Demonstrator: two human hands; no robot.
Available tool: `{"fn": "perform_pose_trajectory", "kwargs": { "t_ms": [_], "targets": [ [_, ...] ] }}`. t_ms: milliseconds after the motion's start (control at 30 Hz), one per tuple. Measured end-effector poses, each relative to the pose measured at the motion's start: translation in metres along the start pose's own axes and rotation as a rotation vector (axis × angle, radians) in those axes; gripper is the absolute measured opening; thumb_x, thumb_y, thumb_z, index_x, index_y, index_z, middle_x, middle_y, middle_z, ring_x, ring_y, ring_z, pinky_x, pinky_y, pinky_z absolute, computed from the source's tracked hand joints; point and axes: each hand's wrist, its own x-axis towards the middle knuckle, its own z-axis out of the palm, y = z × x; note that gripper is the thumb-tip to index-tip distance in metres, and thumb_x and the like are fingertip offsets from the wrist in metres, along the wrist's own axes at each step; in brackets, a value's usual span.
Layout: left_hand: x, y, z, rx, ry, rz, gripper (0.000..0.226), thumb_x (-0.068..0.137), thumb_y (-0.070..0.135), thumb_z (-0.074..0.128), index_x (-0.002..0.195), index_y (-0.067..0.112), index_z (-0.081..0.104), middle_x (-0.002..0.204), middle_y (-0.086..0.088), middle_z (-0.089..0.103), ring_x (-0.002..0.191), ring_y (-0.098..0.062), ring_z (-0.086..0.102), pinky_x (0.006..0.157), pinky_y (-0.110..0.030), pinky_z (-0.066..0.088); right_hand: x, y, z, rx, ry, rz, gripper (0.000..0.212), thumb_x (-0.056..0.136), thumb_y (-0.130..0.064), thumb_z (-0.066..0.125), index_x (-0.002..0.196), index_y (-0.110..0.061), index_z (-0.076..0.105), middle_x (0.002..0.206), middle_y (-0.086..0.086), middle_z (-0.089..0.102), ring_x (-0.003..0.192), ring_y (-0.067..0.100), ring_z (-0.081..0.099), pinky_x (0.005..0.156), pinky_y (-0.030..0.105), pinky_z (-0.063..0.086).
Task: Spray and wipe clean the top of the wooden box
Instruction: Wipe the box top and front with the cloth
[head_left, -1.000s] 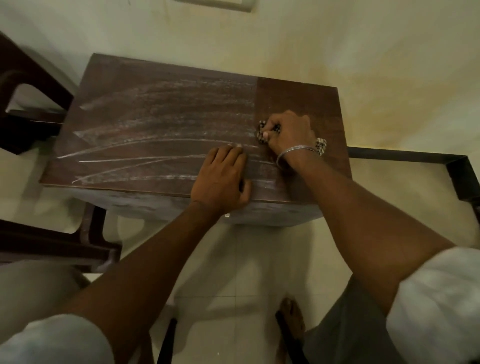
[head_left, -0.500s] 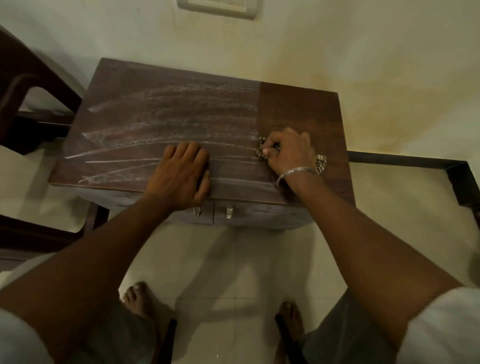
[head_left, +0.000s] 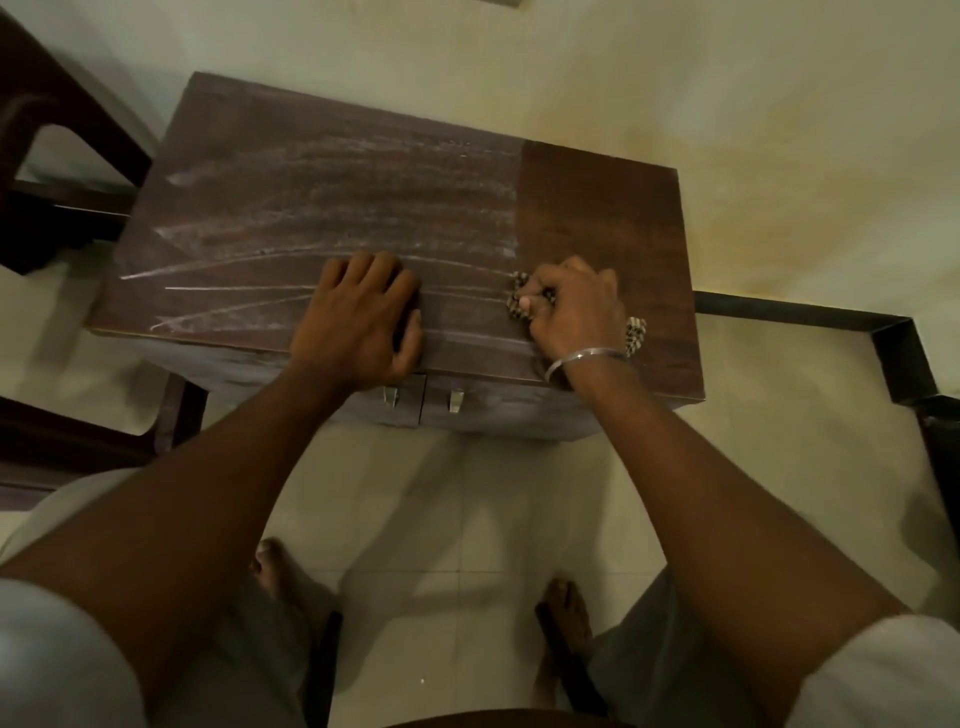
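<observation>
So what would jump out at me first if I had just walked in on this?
The top of the wooden box catches the eye: most of it is smeared with pale white streaks, while a strip at its right end is dark, clean wood. Right at that border, near the front edge, the right hand grips a bunched checked cloth. The left hand rests on the top beside it.
</observation>
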Motion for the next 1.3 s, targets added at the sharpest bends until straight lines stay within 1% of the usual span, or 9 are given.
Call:
{"fn": "perform_pose_trajectory", "kwargs": {
  "t_ms": [133, 300, 500, 667, 733, 867, 967, 1133, 1300],
  "targets": [
    [-0.001, 0.000, -0.001, -0.003, 0.001, 0.008, 0.041, 0.093, 0.039, 0.037, 0.105, 0.005, 0.058, 0.104, -0.017, 0.054, 0.093, -0.033, 0.050, 0.083, -0.045, 0.036, 0.010, -0.008, -0.002, 0.001, 0.010, 0.054, 0.005, 0.088, -0.027, 0.066, 0.084, -0.029, 0.067, 0.099, -0.007, 0.058, 0.094, 0.027, 0.046, 0.070, 0.033, 0.038],
    [0.000, -0.001, 0.001, 0.001, 0.017, 0.005, 0.041, 0.093, 0.038, 0.038, 0.103, 0.005, 0.059, 0.103, -0.017, 0.055, 0.092, -0.033, 0.050, 0.083, -0.045, 0.036, -0.037, 0.000, 0.001, 0.031, -0.008, -0.053, 0.012, 0.086, -0.020, 0.066, 0.080, -0.031, 0.066, 0.095, -0.008, 0.056, 0.086, 0.021, 0.038, 0.066, 0.033, 0.038],
    [0.000, -0.002, 0.005, 0.020, 0.022, 0.006, 0.038, 0.093, 0.039, 0.040, 0.103, 0.007, 0.057, 0.104, -0.016, 0.055, 0.092, -0.033, 0.049, 0.083, -0.045, 0.036, -0.030, 0.003, 0.001, -0.012, -0.024, -0.059, 0.011, 0.082, -0.021, 0.067, 0.080, -0.032, 0.067, 0.094, -0.012, 0.057, 0.086, 0.023, 0.044, 0.068, 0.030, 0.033],
    [-0.001, -0.003, 0.004, 0.007, 0.022, 0.001, 0.040, 0.092, 0.040, 0.039, 0.104, 0.006, 0.057, 0.104, -0.017, 0.055, 0.094, -0.033, 0.049, 0.084, -0.045, 0.036, 0.000, -0.012, -0.001, 0.026, -0.008, 0.080, 0.011, 0.085, -0.025, 0.068, 0.077, -0.032, 0.067, 0.099, -0.006, 0.061, 0.092, 0.029, 0.048, 0.075, 0.037, 0.045],
    [0.000, -0.002, 0.003, -0.009, 0.026, 0.001, 0.040, 0.092, 0.039, 0.039, 0.104, 0.006, 0.058, 0.104, -0.017, 0.055, 0.094, -0.033, 0.050, 0.084, -0.045, 0.037, -0.006, -0.013, 0.000, 0.039, 0.006, 0.096, 0.009, 0.085, -0.025, 0.069, 0.079, -0.031, 0.068, 0.099, -0.006, 0.061, 0.089, 0.026, 0.046, 0.073, 0.036, 0.043],
    [-0.001, -0.003, 0.004, 0.000, 0.015, -0.002, 0.040, 0.092, 0.040, 0.039, 0.104, 0.006, 0.058, 0.105, -0.017, 0.055, 0.096, -0.033, 0.050, 0.086, -0.045, 0.037, -0.051, -0.014, 0.006, 0.037, 0.016, 0.013, 0.011, 0.084, -0.020, 0.069, 0.079, -0.030, 0.067, 0.096, -0.009, 0.059, 0.085, 0.020, 0.038, 0.067, 0.030, 0.030],
    [-0.001, -0.003, 0.004, -0.004, 0.026, -0.003, 0.040, 0.092, 0.040, 0.039, 0.104, 0.007, 0.057, 0.105, -0.016, 0.055, 0.096, -0.033, 0.049, 0.087, -0.045, 0.037, -0.070, -0.019, 0.010, 0.013, 0.027, -0.012, 0.010, 0.082, -0.020, 0.071, 0.079, -0.028, 0.067, 0.096, -0.009, 0.058, 0.086, 0.018, 0.035, 0.068, 0.030, 0.030],
    [-0.002, -0.003, 0.004, -0.008, 0.036, -0.002, 0.041, 0.092, 0.041, 0.037, 0.103, 0.006, 0.057, 0.104, -0.017, 0.055, 0.095, -0.033, 0.050, 0.086, -0.046, 0.037, -0.070, -0.014, 0.012, 0.025, 0.025, -0.091, 0.010, 0.080, -0.020, 0.071, 0.078, -0.028, 0.066, 0.091, -0.009, 0.058, 0.085, 0.024, 0.044, 0.066, 0.032, 0.035],
    [-0.001, -0.004, 0.005, 0.003, 0.028, 0.001, 0.041, 0.093, 0.042, 0.036, 0.102, 0.007, 0.056, 0.104, -0.016, 0.054, 0.094, -0.032, 0.049, 0.086, -0.045, 0.036, -0.064, -0.017, 0.012, 0.027, 0.017, -0.063, 0.011, 0.079, -0.018, 0.070, 0.077, -0.029, 0.067, 0.092, -0.010, 0.060, 0.085, 0.023, 0.044, 0.066, 0.030, 0.034]
  ]
}}
